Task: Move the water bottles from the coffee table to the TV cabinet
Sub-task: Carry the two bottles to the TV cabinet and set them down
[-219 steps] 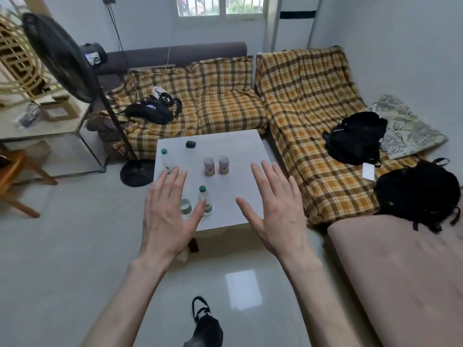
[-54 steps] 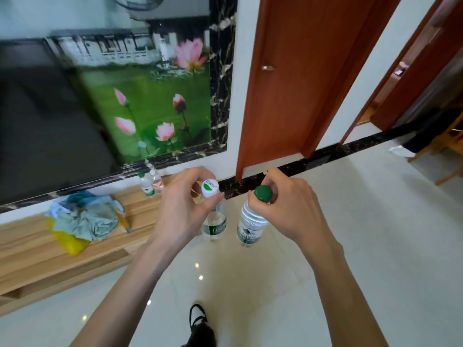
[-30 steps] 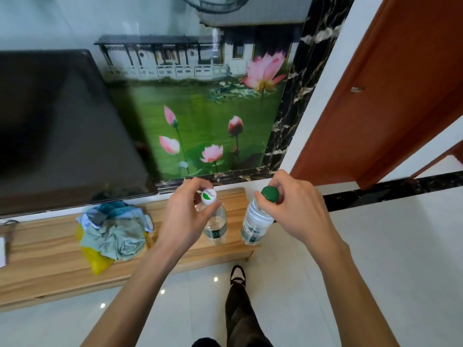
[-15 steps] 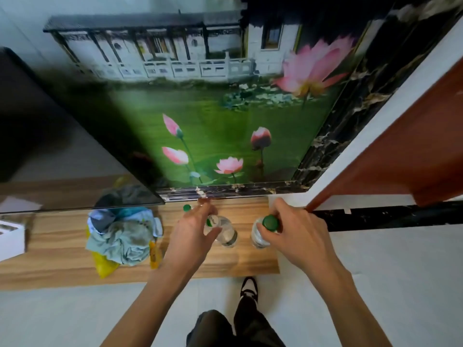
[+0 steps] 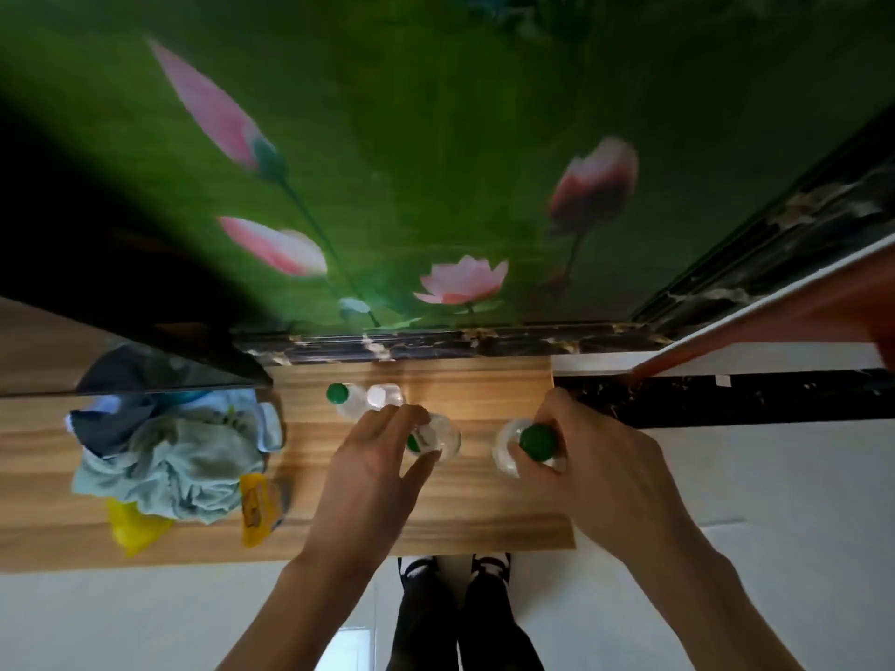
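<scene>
I look straight down on the wooden TV cabinet (image 5: 484, 520). My left hand (image 5: 373, 472) grips the top of a clear water bottle (image 5: 443, 435) that stands over the cabinet's right part; its cap is mostly hidden by my fingers. My right hand (image 5: 595, 472) is closed around the neck of a second clear bottle with a green cap (image 5: 536, 440), near the cabinet's right end. Whether either base touches the wood I cannot tell. Two more bottles stand at the back: one with a green cap (image 5: 337, 393), one with a white cap (image 5: 378, 395).
A heap of blue-grey cloth (image 5: 169, 452) with yellow packets (image 5: 254, 508) lies on the cabinet's left part. The dark TV screen (image 5: 97, 283) overhangs at the left. A lotus mural wall (image 5: 436, 162) rises behind. White tiled floor and my feet (image 5: 455, 569) are below.
I have stepped up to the cabinet and bent over it. Both bottles have come down from chest height to the cabinet top, my hands still on their caps.
</scene>
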A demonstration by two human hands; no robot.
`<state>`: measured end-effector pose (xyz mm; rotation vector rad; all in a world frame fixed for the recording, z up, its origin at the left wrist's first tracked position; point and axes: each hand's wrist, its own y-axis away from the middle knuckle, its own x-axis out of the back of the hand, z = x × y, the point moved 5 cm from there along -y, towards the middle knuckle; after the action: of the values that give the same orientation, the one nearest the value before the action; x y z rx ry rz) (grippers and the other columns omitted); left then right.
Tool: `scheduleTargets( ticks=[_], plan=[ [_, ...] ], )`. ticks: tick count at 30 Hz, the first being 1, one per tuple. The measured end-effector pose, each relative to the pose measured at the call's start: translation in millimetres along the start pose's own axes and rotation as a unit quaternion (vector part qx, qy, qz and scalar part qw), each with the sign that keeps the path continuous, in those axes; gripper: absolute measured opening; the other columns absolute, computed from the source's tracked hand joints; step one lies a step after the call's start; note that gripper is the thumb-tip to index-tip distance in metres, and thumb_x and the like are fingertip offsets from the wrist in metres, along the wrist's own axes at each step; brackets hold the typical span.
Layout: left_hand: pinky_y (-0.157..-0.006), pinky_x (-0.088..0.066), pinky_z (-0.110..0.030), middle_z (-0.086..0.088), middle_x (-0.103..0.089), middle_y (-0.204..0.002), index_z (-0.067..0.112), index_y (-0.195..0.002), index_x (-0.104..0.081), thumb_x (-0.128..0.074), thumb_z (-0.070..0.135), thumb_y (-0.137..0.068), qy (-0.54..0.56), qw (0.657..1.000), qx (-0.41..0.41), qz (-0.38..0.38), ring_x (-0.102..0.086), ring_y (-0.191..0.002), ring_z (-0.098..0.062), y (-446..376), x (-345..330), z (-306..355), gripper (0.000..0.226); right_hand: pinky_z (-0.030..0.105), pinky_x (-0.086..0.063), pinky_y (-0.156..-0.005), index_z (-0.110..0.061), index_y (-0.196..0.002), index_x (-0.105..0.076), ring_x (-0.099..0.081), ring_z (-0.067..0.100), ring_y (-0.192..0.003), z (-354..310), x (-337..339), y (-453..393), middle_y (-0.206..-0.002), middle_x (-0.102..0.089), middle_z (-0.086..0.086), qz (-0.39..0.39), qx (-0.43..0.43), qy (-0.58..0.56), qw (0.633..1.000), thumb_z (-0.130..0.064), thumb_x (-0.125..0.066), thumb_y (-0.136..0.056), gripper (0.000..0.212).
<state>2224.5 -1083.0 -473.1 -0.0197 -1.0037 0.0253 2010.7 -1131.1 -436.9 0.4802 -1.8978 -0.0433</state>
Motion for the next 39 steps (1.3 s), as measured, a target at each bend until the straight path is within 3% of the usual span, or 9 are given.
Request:
scheduleTargets(
  ticks=[4,9,14,20,26,29,39],
  plan=[
    [-0.074,-0.051,-0.031,-0.001,-0.072,-0.100,0.015,-0.109,-0.069,-0.089,0.017,-0.076,-0.001,0.999,-0.031,0.015,-0.068,-0.086,-0.024,-16.4,-46.1,-36.8,0.038,0.026,-0.054,-0.058,-0.036,-0.093,-0.040,-0.059,0.005,-0.065,8.2,-44.5,-35.4,-0.077,-0.056,-0.017,0.004,0.014,0.000,1.000,-0.059,-0.064,-0.086,0.033],
    [-0.083,-0.038,-0.025,0.001,-0.070,-0.100,0.018,-0.109,-0.065,-0.083,0.020,-0.079,-0.009,0.997,-0.064,0.045,-0.055,-0.092,-0.014,-33.4,-85.4,-64.0,0.035,0.026,-0.055,-0.054,-0.032,-0.094,-0.045,-0.060,0.004,-0.063,18.3,-91.8,-69.5,-0.077,-0.061,-0.016,0.019,0.026,0.003,0.999,-0.055,-0.066,-0.086,0.033],
    [-0.089,-0.033,-0.027,0.003,-0.072,-0.098,0.019,-0.108,-0.065,-0.087,0.017,-0.077,-0.026,0.997,-0.062,0.030,-0.065,-0.089,-0.023,-48.3,-108.4,-85.3,0.039,0.023,-0.048,-0.051,-0.026,-0.101,-0.051,-0.060,0.007,-0.062,20.4,-124.3,-94.9,-0.082,-0.067,-0.010,0.016,0.057,0.032,0.998,-0.050,-0.066,-0.087,0.032],
    [-0.100,-0.041,-0.037,-0.003,-0.074,-0.099,0.013,-0.103,-0.069,-0.091,0.011,-0.072,-0.039,0.998,-0.052,0.007,-0.070,-0.091,-0.029,-61.7,-126.4,-101.4,0.038,0.023,-0.033,-0.055,-0.021,-0.110,-0.052,-0.065,0.014,-0.071,19.1,-151.0,-115.8,-0.093,-0.067,-0.005,-0.001,0.086,0.087,0.993,-0.047,-0.060,-0.095,0.031],
    [-0.107,-0.050,-0.047,-0.004,-0.076,-0.099,0.012,-0.104,-0.072,-0.093,0.005,-0.067,-0.045,0.998,-0.044,-0.023,-0.074,-0.092,-0.029,-69.5,-136.7,-111.7,0.044,0.025,-0.040,-0.059,-0.018,-0.117,-0.051,-0.067,0.016,-0.082,13.8,-170.0,-131.6,-0.101,-0.066,-0.002,-0.025,0.098,0.095,0.990,-0.045,-0.054,-0.099,0.031],
    [-0.108,-0.050,-0.048,-0.004,-0.076,-0.100,0.012,-0.106,-0.071,-0.093,0.003,-0.067,-0.049,0.998,-0.034,-0.035,-0.073,-0.094,-0.028,-71.4,-141.7,-117.8,0.045,0.028,-0.048,-0.064,-0.019,-0.123,-0.047,-0.067,0.017,-0.089,11.7,-178.6,-138.0,-0.108,-0.065,-0.001,-0.041,0.106,0.099,0.989,-0.046,-0.052,-0.100,0.035],
    [-0.113,-0.045,-0.046,-0.003,-0.077,-0.100,0.013,-0.108,-0.072,-0.091,0.003,-0.070,-0.055,0.998,-0.017,-0.041,-0.074,-0.096,-0.027,-73.7,-154.4,-125.8,0.043,0.026,-0.034,-0.059,-0.017,-0.127,-0.047,-0.068,0.017,-0.085,14.2,-194.1,-149.9,-0.108,-0.066,0.000,-0.048,0.121,0.130,0.983,-0.044,-0.051,-0.102,0.038]
  ],
)
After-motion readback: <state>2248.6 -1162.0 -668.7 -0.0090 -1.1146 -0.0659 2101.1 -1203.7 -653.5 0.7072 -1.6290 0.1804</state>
